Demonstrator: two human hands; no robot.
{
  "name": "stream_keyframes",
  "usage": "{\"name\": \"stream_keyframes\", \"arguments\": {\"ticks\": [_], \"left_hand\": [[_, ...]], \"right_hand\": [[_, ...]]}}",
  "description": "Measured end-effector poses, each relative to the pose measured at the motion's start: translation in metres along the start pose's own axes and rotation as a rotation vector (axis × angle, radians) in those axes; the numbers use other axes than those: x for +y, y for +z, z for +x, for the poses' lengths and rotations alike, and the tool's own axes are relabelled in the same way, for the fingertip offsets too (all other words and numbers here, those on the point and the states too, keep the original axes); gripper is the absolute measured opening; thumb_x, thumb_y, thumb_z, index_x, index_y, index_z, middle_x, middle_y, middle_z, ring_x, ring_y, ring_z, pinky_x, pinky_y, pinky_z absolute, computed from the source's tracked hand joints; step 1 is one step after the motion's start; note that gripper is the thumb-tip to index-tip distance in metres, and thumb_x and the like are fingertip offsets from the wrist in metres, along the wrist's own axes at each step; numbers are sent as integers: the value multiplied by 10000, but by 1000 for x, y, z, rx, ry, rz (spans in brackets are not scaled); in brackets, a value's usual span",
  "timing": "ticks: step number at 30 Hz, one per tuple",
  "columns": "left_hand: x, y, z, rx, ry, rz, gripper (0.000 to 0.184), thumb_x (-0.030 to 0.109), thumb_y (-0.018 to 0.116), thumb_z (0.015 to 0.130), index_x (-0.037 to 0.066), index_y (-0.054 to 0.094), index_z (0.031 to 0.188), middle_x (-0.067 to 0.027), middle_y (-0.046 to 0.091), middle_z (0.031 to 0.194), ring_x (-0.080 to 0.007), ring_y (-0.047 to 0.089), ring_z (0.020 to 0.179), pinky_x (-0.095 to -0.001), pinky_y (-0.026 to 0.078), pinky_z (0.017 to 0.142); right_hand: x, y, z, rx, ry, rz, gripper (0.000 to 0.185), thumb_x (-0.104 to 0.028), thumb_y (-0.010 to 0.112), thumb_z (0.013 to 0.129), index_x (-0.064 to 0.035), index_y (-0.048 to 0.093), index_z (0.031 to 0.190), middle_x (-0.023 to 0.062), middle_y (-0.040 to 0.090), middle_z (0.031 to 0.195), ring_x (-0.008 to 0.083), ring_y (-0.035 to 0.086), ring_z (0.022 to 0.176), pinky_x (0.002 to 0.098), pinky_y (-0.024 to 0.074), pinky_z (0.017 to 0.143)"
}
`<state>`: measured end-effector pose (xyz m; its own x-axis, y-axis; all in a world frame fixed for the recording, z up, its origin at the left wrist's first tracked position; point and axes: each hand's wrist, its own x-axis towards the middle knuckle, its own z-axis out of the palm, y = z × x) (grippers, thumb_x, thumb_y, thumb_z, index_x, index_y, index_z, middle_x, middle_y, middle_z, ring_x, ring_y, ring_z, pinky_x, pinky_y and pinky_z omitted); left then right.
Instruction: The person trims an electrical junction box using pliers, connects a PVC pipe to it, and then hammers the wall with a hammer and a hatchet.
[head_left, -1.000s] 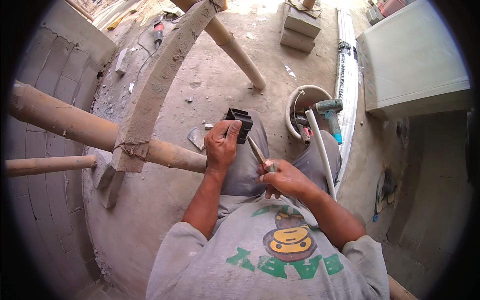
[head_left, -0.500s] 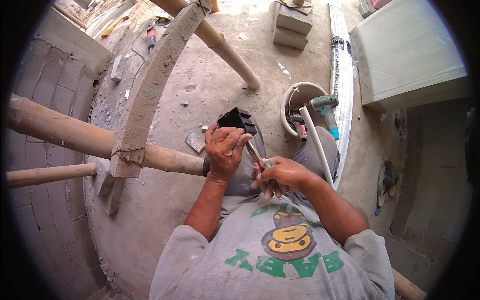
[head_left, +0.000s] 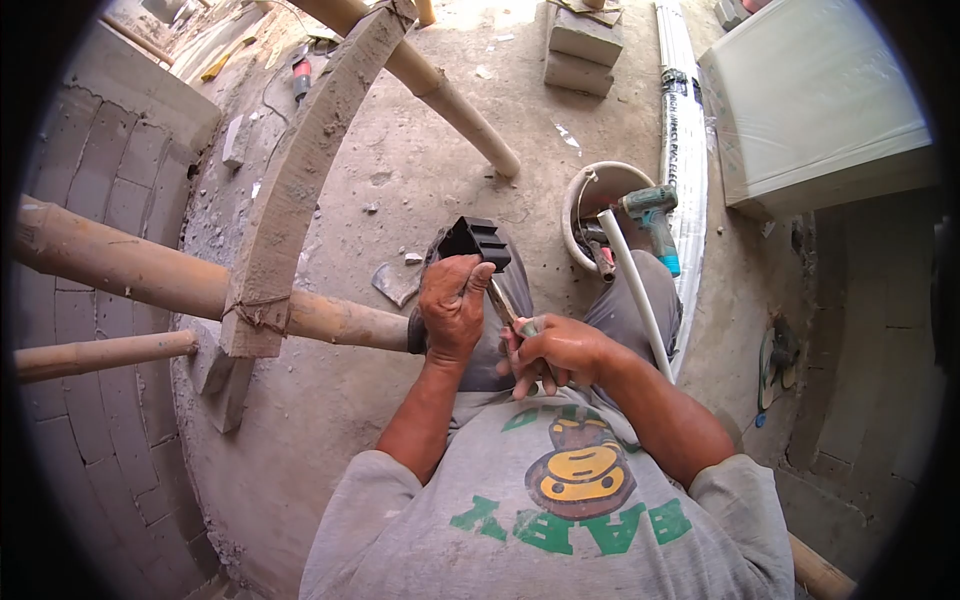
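Observation:
A black box (head_left: 482, 240), ribbed on its side and hollow, is held in my left hand (head_left: 453, 305), with the thumb on its lower edge. My right hand (head_left: 560, 350) grips a narrow metal tool (head_left: 504, 302), which looks like pliers or a blade; its tip meets the underside of the box by my left thumb. The tool's exact kind is unclear, since my fingers cover its handle. Both hands are above my legs. Beside my right knee a white pipe (head_left: 638, 295) leans against the rim of a bucket (head_left: 575, 200).
A teal drill (head_left: 655, 220) rests on the bucket. Wrapped white pipes (head_left: 684, 150) run along the right, near a pale covered block (head_left: 820, 100). Bamboo poles (head_left: 130, 262) and a rough plank (head_left: 300, 190) cross the left. Concrete blocks (head_left: 583, 50) stand ahead; rubble lies on the floor.
The black box has turned so that its hollow side shows, and my left fingers have shifted around it. The tool's tip has stayed close to it. The view has moved slightly.

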<state>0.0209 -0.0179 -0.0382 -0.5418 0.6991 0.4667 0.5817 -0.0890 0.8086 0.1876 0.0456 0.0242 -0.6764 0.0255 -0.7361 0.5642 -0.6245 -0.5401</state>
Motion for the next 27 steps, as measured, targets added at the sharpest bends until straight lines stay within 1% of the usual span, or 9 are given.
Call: {"name": "stream_keyframes", "arguments": {"ticks": [3,6,9,12,15,19,22,25,27], "left_hand": [[0,0,1,-14,-8,-38,192,187,745,846,10,693,900,-105,680,878,-292,636,866,-378,485,813],[1,-5,6,-51,104,-5,178,169,762,820,24,697,899,-100,680,892,-297,636,889,-383,486,832],[2,-10,9,-80,190,32,176,161,778,793,42,704,900,-84,678,896,-291,635,915,-395,487,858],[5,-14,9,-126,256,42,181,154,790,772,53,708,898,-67,677,891,-288,633,929,-404,484,879],[8,-17,9,-139,279,65,164,137,773,793,33,696,893,-84,680,886,-296,634,923,-391,488,859],[7,-14,7,-98,264,91,174,125,774,793,26,690,908,-98,668,939,-302,628,932,-392,483,856],[0,-9,4,-78,224,98,195,170,789,776,55,684,894,-83,651,945,-293,622,947,-407,484,882],[-2,-11,0,-112,194,107,182,182,783,789,54,680,867,-88,650,934,-301,623,923,-415,485,854],[-6,-10,-6,-141,128,93,234,216,794,782,61,659,893,-93,628,951,-305,601,939,-429,462,886]], "right_hand": [[-1,-1,-1,-11,-19,80,248,-87,562,836,8,532,1064,176,690,1015,203,721,700,236,432,384],[-7,-2,-4,-19,23,-57,256,-115,563,847,32,567,1057,178,703,947,173,682,635,230,421,407],[-4,-12,-2,-97,-37,-10,273,-146,567,851,42,600,1046,172,710,919,140,629,590,215,404,437],[-4,-11,-3,-50,-77,-13,202,-168,556,829,0,619,922,132,691,758,118,590,526,242,316,365],[-12,-15,-5,-12,-90,-137,216,-184,564,825,-3,623,927,132,692,761,104,586,543,235,310,371],[-4,-15,3,-63,-99,-10,184,-170,572,822,-34,561,946,139,688,842,145,622,616,220,332,408],[5,-12,12,-88,-96,90,218,-104,579,836,-13,519,1026,156,664,912,205,636,705,313,525,658],[14,-7,16,-63,-101,213,148,-126,591,793,-78,530,920,121,665,831,169,630,634,247,368,430],[14,-2,13,-13,-96,207,142,-114,592,779,-82,533,904,106,656,807,155,619,619,253,364,429]]}}
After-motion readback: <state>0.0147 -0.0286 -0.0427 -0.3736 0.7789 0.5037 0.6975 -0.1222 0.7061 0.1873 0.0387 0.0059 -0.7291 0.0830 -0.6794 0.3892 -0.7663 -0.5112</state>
